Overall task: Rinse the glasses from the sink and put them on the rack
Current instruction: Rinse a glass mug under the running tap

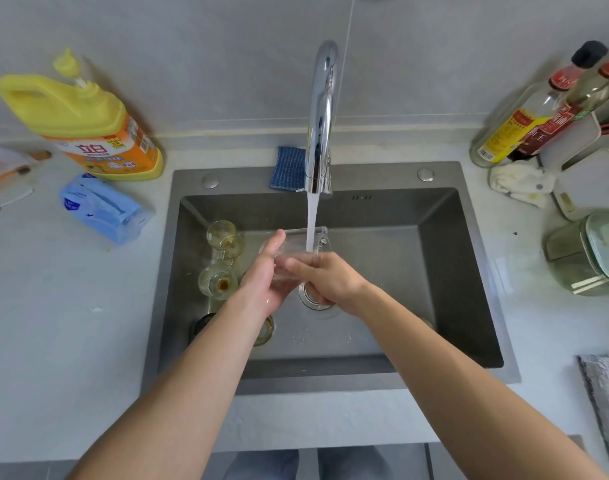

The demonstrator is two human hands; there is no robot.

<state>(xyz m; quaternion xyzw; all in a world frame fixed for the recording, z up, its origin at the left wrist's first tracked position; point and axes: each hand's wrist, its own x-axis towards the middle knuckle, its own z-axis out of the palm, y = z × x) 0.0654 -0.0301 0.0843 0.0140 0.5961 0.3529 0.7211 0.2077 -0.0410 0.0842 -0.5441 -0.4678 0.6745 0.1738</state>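
A clear glass [301, 242] is held over the grey sink [469, 271], mouth up under the stream of water [312, 220] from the chrome tap [322, 112]. My left hand [266, 275] cradles it from the left with fingers mostly straight. My right hand [325, 277] wraps its fingers around the glass from the right. Several dirty glasses lie at the sink's left side: one amber-tinted [225, 239], one ribbed [216, 282], and another [265, 330] partly hidden under my left forearm.
Yellow detergent bottle [84, 123] and blue pack [102, 209] stand left of the sink. A blue sponge [289, 168] sits behind the tap. Sauce bottles [525, 123], a cloth [519, 183], a white rack [590, 181] and a green lidded container [587, 252] are on the right.
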